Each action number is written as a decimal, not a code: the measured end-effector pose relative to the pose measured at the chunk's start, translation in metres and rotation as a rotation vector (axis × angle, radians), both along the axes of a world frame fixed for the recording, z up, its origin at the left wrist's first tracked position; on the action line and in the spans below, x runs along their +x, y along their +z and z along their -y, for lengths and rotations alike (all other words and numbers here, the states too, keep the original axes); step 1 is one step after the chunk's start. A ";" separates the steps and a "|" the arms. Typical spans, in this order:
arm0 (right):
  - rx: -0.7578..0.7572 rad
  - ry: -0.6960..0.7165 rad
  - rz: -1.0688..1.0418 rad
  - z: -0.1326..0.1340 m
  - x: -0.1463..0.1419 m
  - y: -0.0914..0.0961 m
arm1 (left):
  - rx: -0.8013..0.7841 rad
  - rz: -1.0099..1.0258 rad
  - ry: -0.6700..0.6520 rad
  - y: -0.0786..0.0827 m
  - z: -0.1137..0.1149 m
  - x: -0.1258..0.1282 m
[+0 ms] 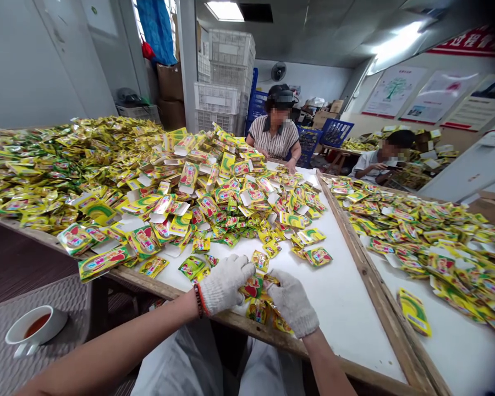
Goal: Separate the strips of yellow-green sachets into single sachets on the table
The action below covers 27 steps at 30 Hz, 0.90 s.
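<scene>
My left hand, in a white knitted glove, is closed around a small yellow and green printed box near the table's front edge. My right hand, gloved too, has its fingertips pinched at the right side of that box. What sits between those fingertips is too hidden to name. Just below the hands lie foil packets, and one more packet is just beyond them. To the left of my left hand rests a green packet. A large heap of open-ended small boxes rises behind.
A wooden divider crosses the white table; more filled-looking boxes lie to its right. A pile of packets spreads at left. A cup of reddish-brown liquid stands low left. Two people sit beyond, near stacked crates.
</scene>
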State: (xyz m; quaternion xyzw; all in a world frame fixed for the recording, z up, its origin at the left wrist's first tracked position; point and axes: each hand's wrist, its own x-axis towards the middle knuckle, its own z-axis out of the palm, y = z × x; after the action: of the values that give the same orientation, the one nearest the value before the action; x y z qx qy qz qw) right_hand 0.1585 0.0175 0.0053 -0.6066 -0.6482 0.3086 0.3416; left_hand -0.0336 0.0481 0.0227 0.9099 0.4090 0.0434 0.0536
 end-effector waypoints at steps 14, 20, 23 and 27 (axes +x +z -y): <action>-0.111 -0.130 -0.243 0.007 0.000 -0.016 | -0.052 0.103 0.151 -0.011 0.007 0.004; -0.167 -0.071 -0.262 0.013 -0.006 -0.011 | -0.036 0.068 0.149 -0.010 0.009 0.008; -0.287 -0.054 -0.407 0.019 -0.009 -0.010 | -0.022 0.069 0.181 -0.010 0.012 0.008; -0.442 0.124 -0.496 0.026 -0.022 -0.015 | -0.035 0.081 0.121 -0.012 0.018 0.017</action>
State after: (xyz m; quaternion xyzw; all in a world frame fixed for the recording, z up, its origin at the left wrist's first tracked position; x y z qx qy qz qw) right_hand 0.1369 -0.0082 -0.0100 -0.5319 -0.4981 0.6002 0.3297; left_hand -0.0171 0.0298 0.0107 0.8799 0.4615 0.0765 0.0831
